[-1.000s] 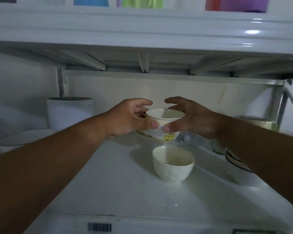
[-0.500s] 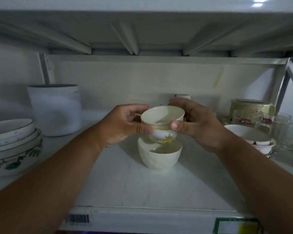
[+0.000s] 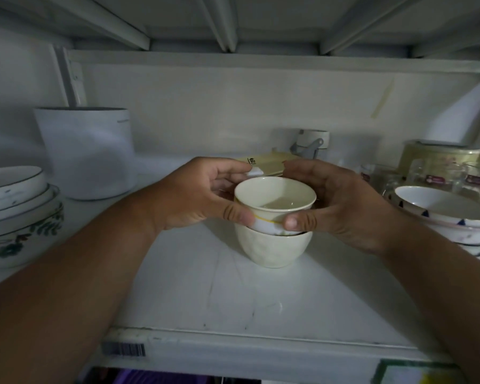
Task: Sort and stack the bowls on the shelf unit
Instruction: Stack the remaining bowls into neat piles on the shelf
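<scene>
Left hand and right hand grip the cream bowl, nested in the white bowl on the shelf; 2 bowls stacked.

a barcode label is seen stuck on the front edge of the shelf, but its digits cannot be read. a dark printed mark is seen on the flat yellowish box at the back, too small to be made out. red labels on the glass mugs are blurred and cannot be read.
</scene>
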